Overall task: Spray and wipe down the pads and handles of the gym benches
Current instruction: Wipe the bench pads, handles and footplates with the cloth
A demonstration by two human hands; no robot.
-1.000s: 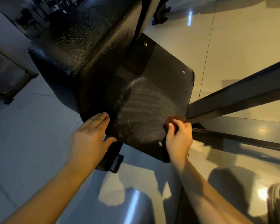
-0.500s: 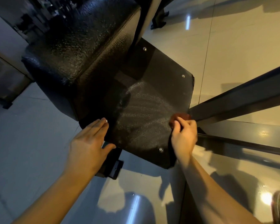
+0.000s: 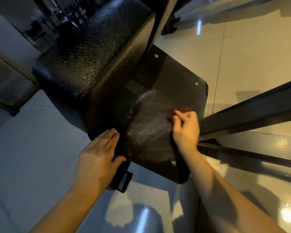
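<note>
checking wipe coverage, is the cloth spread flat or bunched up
Bunched up: only a small reddish wad of the cloth shows past the curled fingers of the right hand, pressed on the black plate.

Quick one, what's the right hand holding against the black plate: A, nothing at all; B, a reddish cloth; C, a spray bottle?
B: the right hand has its fingers curled round a reddish cloth, pressing it onto the black plate.

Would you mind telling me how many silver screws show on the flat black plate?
4 screws on the plate: far corner, right corner, near corner, and one beside the left hand. More may be hidden.
</note>
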